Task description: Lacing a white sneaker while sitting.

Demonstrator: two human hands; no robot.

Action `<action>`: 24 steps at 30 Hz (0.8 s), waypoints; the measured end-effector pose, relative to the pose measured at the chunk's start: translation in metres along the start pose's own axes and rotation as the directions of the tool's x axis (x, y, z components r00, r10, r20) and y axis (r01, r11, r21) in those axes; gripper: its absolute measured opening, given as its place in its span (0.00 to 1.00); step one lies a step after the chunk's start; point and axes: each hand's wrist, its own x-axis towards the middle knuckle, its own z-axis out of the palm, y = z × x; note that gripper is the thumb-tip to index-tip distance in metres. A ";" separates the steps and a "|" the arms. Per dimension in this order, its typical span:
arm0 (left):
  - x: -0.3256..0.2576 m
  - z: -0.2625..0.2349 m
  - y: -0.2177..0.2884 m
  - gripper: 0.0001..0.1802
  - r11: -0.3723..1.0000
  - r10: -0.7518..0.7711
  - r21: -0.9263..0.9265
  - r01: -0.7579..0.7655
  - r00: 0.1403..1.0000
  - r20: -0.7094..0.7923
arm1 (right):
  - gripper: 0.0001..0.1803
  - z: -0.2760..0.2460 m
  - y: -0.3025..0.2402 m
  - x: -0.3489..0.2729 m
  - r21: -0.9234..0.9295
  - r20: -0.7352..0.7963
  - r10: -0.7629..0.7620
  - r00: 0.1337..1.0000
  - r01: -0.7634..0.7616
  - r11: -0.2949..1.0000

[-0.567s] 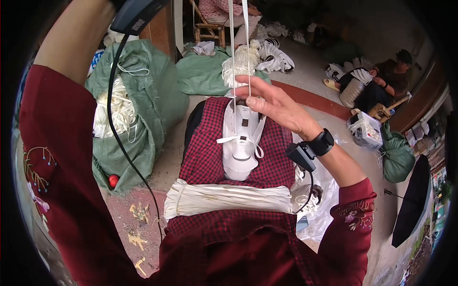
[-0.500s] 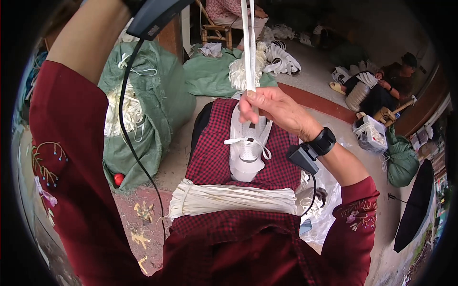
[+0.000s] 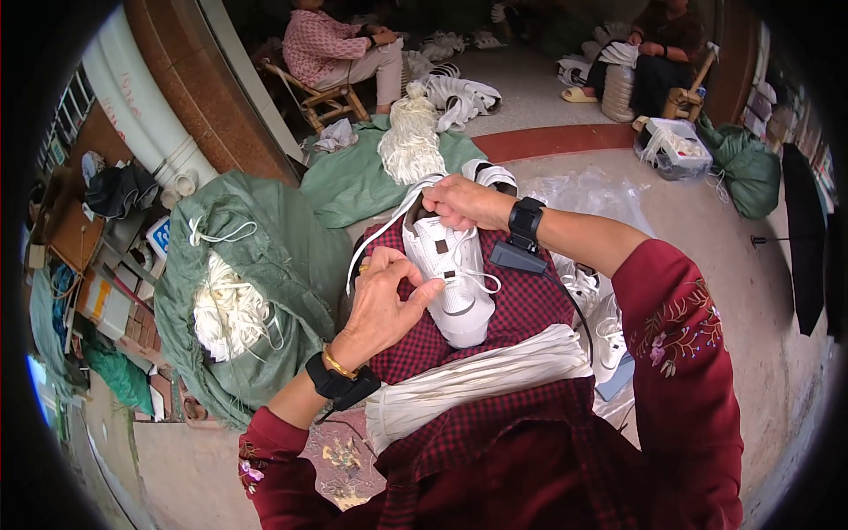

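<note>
A white sneaker [image 3: 464, 320] lies on my lap over a red-and-black checked apron [image 3: 539, 305], toe toward me. My right hand [image 3: 468, 201] is closed near the shoe's ankle opening, gripping a white shoelace [image 3: 378, 231] that loops down to the left. My left hand [image 3: 384, 305] is beside the shoe's left side, thumb and forefinger apart, the thumb tip close to the lace crossing near the toe. Its other fingers are curled and partly hidden. A bundle of white laces [image 3: 481, 380] lies across my lap.
A green sack [image 3: 300, 265] of white laces stands at left. Ahead, more laces [image 3: 411, 141] lie on green cloth [image 3: 340, 190]. Two seated people work farther back. A plastic bin [image 3: 678, 152] and black umbrella [image 3: 802, 238] are at right.
My left hand has come down from above the picture to the shoe. The lace, stretched upward before, now hangs slack. My right hand remains by the ankle opening; the view has shifted.
</note>
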 end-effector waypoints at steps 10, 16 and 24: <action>0.000 0.012 -0.022 0.11 0.993 0.006 -0.118 0.001 0.998 0.063 | 0.15 0.003 0.004 -0.007 0.024 -0.025 -0.006 1.000 0.007 1.000; -0.015 0.010 0.025 0.25 0.959 0.262 0.134 -0.249 0.961 -0.085 | 0.16 0.000 0.002 -0.004 -0.025 -0.036 0.010 0.999 -0.011 1.000; -0.034 0.045 0.034 0.27 0.935 0.275 0.158 -0.318 0.930 0.244 | 0.18 0.004 -0.067 0.021 -0.709 0.124 -0.562 0.817 0.470 0.526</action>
